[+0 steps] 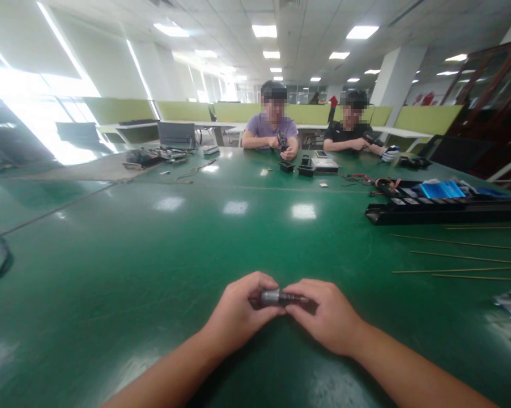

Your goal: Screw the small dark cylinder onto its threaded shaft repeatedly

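At the near side of the glossy green counter [174, 249], a small cylindrical piece with a silver-grey, metallic-looking barrel and a narrower, dark, ribbed end [271, 297] lies sideways between the two bare hands; whether it rests on the surface or is held just above cannot be told. Left hand [238, 309]: thumb and fingers clamped on the silver barrel. Right hand [332, 317]: thumb and fingers closed around the dark end, whose slim tip points towards the palm. The fingertips nearly meet at mid-length and cover part of the piece, so whether it is one body or joined sections is unclear. Judgement on handling: keep both ends on one axis, with light, even finger pressure; a sideways load would probably tell first on the narrow section. Ease a fingertip aside when the middle needs inspecting. Keep the tip off the skin of the palm. A round body may roll on so smooth a top, so low work over the counter seems best, well apart from the thin, straight, brass-coloured rods [459, 270] and the long black channel-shaped tray [442, 214] on the right.
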Action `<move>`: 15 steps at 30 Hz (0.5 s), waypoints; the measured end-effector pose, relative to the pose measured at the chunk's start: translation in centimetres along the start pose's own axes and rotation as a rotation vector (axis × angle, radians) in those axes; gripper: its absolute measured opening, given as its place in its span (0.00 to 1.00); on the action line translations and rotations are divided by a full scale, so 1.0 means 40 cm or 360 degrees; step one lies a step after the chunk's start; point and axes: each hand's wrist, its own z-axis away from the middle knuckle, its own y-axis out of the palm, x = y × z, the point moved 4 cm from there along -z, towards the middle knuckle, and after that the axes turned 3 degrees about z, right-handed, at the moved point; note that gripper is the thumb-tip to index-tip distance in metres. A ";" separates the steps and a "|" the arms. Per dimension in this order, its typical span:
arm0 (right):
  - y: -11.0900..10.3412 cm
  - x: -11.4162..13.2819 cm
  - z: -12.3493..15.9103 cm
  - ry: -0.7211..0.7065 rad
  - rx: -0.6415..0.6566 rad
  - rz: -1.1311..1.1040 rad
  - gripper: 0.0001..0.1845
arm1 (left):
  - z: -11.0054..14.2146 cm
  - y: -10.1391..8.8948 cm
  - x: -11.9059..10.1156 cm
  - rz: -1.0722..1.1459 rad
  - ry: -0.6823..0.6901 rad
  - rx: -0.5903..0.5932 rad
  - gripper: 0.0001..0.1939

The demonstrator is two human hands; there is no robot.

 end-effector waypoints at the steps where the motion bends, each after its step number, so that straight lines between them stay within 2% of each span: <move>1: -0.001 0.001 0.000 -0.0003 0.0006 -0.0009 0.09 | 0.000 0.001 -0.001 0.0002 0.0005 0.0000 0.12; 8: -0.001 -0.004 -0.002 0.0051 0.0018 -0.0035 0.07 | -0.003 0.005 0.005 0.0106 -0.0119 0.0071 0.13; 15: -0.005 -0.003 -0.003 0.0052 -0.0006 -0.0076 0.11 | 0.000 0.001 -0.003 -0.0259 0.0006 0.0098 0.11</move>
